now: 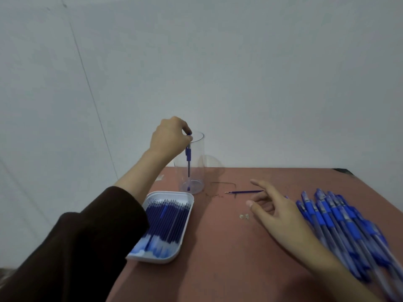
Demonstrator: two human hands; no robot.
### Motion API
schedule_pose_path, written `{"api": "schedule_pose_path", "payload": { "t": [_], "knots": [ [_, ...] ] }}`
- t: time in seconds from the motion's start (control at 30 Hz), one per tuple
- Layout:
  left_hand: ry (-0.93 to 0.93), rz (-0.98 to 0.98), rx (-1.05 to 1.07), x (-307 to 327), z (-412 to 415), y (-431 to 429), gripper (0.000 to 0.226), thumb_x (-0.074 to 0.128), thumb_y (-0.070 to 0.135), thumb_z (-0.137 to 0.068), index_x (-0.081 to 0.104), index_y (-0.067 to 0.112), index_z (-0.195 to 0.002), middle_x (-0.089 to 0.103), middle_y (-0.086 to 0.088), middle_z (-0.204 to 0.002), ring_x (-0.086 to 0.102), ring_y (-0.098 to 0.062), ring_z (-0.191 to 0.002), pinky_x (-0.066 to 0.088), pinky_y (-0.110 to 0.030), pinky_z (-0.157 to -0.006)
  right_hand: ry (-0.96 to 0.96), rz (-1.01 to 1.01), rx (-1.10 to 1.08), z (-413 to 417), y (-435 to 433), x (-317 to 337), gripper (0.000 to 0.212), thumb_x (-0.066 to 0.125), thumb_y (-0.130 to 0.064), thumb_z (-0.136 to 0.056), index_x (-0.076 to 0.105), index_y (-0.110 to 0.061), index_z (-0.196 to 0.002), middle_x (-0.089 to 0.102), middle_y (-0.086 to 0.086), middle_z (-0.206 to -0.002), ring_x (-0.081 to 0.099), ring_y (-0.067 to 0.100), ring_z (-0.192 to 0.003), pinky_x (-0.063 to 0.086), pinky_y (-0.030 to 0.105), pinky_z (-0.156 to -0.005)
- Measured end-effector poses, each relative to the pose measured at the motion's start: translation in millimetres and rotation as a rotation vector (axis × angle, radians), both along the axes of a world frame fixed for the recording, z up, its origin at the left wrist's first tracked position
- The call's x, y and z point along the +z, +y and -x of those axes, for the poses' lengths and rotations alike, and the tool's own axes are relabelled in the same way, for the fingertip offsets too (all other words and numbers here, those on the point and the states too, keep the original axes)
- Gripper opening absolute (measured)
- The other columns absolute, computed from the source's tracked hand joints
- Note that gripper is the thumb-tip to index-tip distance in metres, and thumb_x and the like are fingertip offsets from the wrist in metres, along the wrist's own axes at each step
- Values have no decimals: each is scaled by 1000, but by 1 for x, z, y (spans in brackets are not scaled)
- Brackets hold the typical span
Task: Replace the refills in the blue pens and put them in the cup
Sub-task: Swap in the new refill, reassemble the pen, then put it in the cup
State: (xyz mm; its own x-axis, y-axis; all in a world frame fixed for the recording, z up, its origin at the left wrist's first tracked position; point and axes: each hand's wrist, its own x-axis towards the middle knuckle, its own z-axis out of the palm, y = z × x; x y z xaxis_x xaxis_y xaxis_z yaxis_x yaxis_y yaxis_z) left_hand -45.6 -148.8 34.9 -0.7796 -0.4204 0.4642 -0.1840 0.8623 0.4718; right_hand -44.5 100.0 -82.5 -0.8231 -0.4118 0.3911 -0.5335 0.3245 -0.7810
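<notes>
A clear plastic cup (pixel 197 171) stands upright near the table's far edge. My left hand (pixel 169 136) pinches the top of a blue pen (pixel 188 159) that hangs tip-down inside the cup. My right hand (pixel 277 211) hovers with its fingers spread and holds nothing, just left of a pile of several blue pens (pixel 340 223). A loose blue refill (pixel 244 192) lies on the table in front of the fingertips. A white tray (pixel 185 232) packed with several blue refills lies below the cup.
The reddish-brown table (pixel 218 258) meets a pale wall at the back. A small pale scrap (pixel 244 216) lies left of my right hand. My dark left sleeve (pixel 76 247) crosses the lower left.
</notes>
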Motion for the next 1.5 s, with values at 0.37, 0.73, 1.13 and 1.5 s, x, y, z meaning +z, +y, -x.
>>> {"api": "schedule_pose_path", "payload": {
  "t": [0.37,0.73,1.13,1.5],
  "knots": [
    [-163,-16,-15,21,0,9,10,58,9,-80,57,16,-72,48,-8,-72,35,-19,-67,28,-26,-55,0,-14,-22,1,1,3,39,62,-24,-88,51,-38,-122,62,-12,-85,54,-5,-76,38,6,-68],
    [164,-69,-265,-16,-50,89,18,58,17,-87,75,15,-91,70,7,-82,62,-8,-80,43,-16,-72,156,-133,-221,19,25,16,16,64,-11,-83,72,-19,-95,65,0,-72,56,14,-71,36,13,-61],
    [41,-368,-347,-120,-38,130,16,62,17,-86,75,21,-94,58,24,-64,53,10,-64,36,-2,-62,284,-941,-361,26,51,13,32,53,-48,-88,65,-18,-91,54,2,-111,41,21,-112,37,31,-86],
    [98,-619,-320,-122,-33,113,15,64,14,-86,75,22,-91,72,11,-81,63,5,-76,45,-11,-74,-25,-514,-201,13,41,42,13,64,-32,-80,60,-20,-78,60,-8,-62,56,-2,-59,39,18,-52]
  ]
}}
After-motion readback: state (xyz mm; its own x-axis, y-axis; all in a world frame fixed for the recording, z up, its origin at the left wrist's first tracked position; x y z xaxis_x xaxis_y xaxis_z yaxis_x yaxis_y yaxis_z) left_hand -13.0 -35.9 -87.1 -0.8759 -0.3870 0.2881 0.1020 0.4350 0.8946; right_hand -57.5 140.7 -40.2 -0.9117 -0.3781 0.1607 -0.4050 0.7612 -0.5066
